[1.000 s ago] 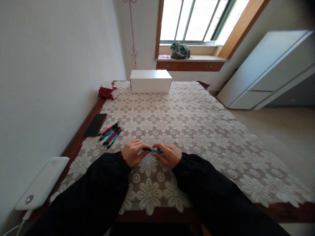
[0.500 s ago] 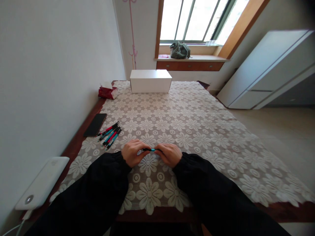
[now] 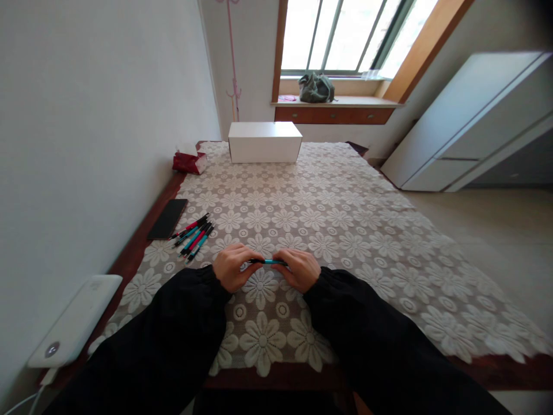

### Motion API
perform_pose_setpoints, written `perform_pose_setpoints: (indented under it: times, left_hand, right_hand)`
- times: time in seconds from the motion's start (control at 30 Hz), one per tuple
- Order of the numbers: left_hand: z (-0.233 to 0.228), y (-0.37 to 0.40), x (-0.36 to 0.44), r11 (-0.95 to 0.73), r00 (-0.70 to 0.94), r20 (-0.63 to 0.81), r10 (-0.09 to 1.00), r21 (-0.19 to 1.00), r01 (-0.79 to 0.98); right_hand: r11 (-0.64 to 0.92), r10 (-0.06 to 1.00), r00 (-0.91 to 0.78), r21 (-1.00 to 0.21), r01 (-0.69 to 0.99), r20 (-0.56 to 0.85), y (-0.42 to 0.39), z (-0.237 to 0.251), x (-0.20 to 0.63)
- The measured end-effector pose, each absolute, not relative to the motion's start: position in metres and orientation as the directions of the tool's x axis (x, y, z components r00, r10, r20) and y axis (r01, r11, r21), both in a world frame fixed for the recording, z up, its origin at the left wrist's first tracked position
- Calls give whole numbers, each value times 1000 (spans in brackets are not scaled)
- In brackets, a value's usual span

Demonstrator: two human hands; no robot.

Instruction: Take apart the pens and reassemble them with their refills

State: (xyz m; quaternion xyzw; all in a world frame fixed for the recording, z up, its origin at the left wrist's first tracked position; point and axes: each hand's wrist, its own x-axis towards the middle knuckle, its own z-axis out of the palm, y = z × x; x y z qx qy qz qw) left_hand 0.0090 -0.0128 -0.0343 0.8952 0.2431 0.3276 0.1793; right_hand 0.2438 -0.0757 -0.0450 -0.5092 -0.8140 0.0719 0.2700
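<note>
Between my two hands, level over the front of the table, is a black and teal pen (image 3: 268,261). My left hand (image 3: 234,267) pinches its black end between thumb and fingers. At the other end, my right hand (image 3: 299,270) is closed on the teal part, with the tip hidden by the fingers. To the left of my left hand lies a loose bunch of several red, teal and black pens (image 3: 195,237) on the lace tablecloth (image 3: 263,340).
A dark phone (image 3: 167,219) lies beyond the pens by the wall. A white power bank (image 3: 75,320) with a cable is at the near left. Farther back are a red tissue pack (image 3: 189,163) and a white box (image 3: 264,144). The table's front edge (image 3: 276,377) runs below my forearms.
My right hand has shifted very slightly to the right along the pen, so more of the teal part shows. My left hand stays about where it was.
</note>
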Motion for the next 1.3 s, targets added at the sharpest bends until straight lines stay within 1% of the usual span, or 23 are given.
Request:
perform_pose_setpoints:
  times: [0.1,0.2,0.3,0.43,0.57,0.7,0.93,1.17,1.3]
  left_hand:
    - [-32,-14,9,-816,672,494,552,487,313]
    - [-30,-14,9,-808,660,494,566,492,324]
    - [-29,-14,8,-793,645,487,589,502,345]
    - [-30,-14,8,-757,617,458,639,517,400]
    - [-34,-10,8,-722,602,407,687,470,507]
    - [-37,-8,7,-732,620,394,678,441,520]
    - [-39,-6,6,-763,633,429,644,425,488]
    - [-37,-8,7,-750,608,446,657,466,469]
    - [-33,-10,7,-742,621,417,664,475,473]
  right_hand:
    - [473,870,-366,-350,809,330,-75,-46,245]
    - [459,877,-349,-364,810,330,-75,-47,246]
    - [479,863,-345,-381,791,368,-75,-47,246]
    - [504,839,-344,-368,781,421,-74,-47,246]
    - [504,825,-307,-372,779,475,-73,-45,247]
    - [505,818,-303,-356,786,489,-73,-46,249]
    - [485,827,-295,-343,805,478,-72,-50,249]
    - [512,805,-293,-355,782,516,-73,-47,249]
    - [547,777,-309,-345,763,548,-73,-42,249]
